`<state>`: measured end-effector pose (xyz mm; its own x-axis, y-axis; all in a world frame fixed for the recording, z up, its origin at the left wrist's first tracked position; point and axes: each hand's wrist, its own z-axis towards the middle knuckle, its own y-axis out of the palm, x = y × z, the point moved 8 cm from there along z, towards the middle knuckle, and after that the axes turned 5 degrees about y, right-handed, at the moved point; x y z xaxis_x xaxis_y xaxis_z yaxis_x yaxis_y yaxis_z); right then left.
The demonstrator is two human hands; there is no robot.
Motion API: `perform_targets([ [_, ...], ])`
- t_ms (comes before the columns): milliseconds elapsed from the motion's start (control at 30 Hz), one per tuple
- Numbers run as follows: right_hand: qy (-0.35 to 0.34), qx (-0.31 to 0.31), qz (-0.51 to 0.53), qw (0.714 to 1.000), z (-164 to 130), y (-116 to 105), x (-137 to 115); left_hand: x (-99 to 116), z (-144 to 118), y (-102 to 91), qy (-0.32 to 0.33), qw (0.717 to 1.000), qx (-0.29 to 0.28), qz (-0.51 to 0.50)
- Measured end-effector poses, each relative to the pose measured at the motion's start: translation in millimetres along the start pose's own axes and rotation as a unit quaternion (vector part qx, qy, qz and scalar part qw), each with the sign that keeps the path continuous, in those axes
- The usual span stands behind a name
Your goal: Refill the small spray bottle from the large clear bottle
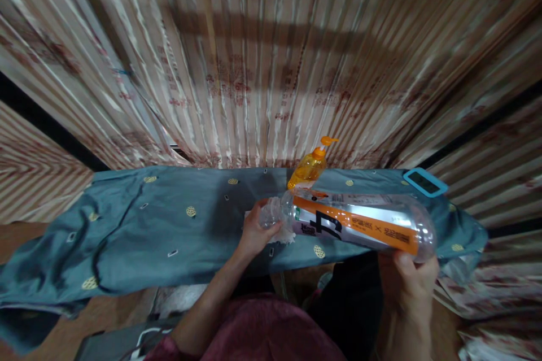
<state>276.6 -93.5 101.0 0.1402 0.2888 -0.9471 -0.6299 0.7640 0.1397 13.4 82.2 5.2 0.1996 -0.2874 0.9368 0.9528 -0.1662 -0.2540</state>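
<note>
Clear plastic bottle (359, 224) with orange label held sideways, low over the tabletop's (169, 225) blue cloth (139, 220). Right hand (412, 279) clamped on its base, left hand (256, 231) curled around the neck end, with something white beneath it. Orange pump bottle (311, 169) stands just behind; blue-framed device (424, 182) at the far right edge.

Table (169, 236), as I see it from above: draped in a blue-grey patterned cloth (127, 220). An orange pump bottle (311, 168) stands just beyond my left hand (256, 231); a blue-framed device (424, 182) lies beyond my right hand (409, 282).
</note>
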Motion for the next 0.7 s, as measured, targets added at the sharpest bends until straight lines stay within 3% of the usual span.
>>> perform_targets([
  [300, 0.011, 0.028, 0.086, 0.996, -1, 13, -4, -3, 0, -0.7, -0.006, 1.000, -0.003, 0.012],
  [700, 0.055, -0.010, 0.186, 0.981, -7, 31, 8, -3, 0, -0.7, 0.006, 1.000, 0.003, 0.004],
])
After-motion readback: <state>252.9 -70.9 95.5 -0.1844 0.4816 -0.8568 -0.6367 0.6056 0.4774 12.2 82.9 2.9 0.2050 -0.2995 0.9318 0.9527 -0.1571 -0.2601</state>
